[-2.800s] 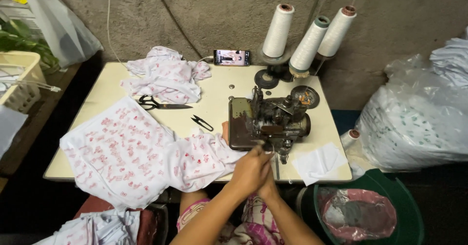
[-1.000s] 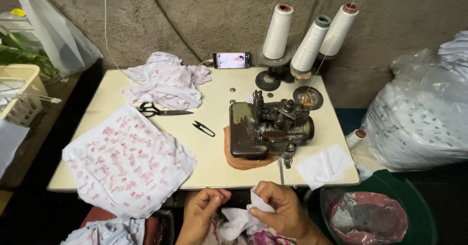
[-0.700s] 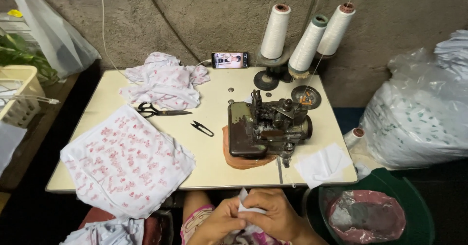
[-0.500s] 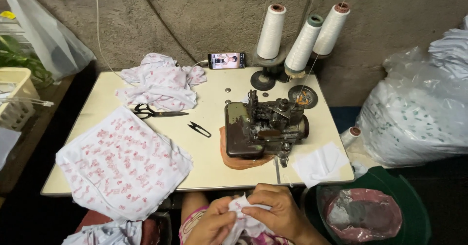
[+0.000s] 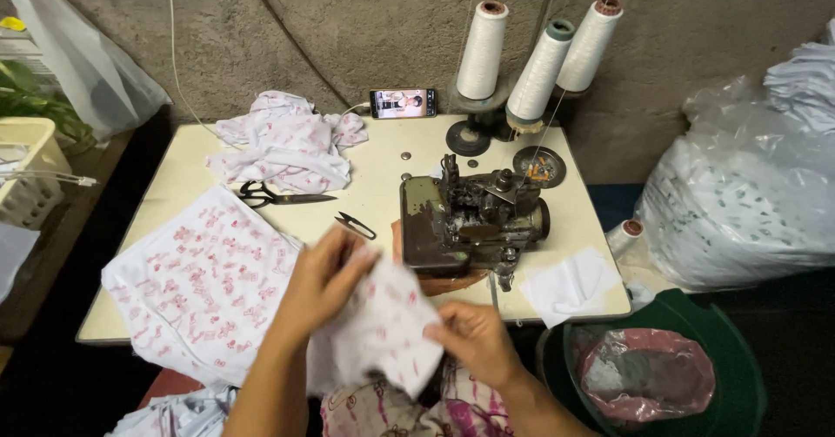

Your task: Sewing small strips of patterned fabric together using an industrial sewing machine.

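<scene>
Raised from the lap since the earlier frame, both hands are now gripping a white printed cloth piece (image 5: 383,324) at lower centre: left hand (image 5: 326,276) pinching its top edge, right hand (image 5: 474,341) clamped on its side. Light, limp fabric, probably best taken by its edges.

Sewing machine (image 5: 474,224) sits right of centre on the table (image 5: 174,193), three thread cones (image 5: 535,54) and a phone (image 5: 403,103) behind it. Scissors (image 5: 278,197) and snips (image 5: 355,225) lie left of it, crumpled cloth (image 5: 278,141) far left, flat stack (image 5: 204,280) near left. Hands (image 5: 326,276) (image 5: 474,341) hold a cloth piece (image 5: 383,324) at the near edge; bin (image 5: 665,372) near right.
</scene>
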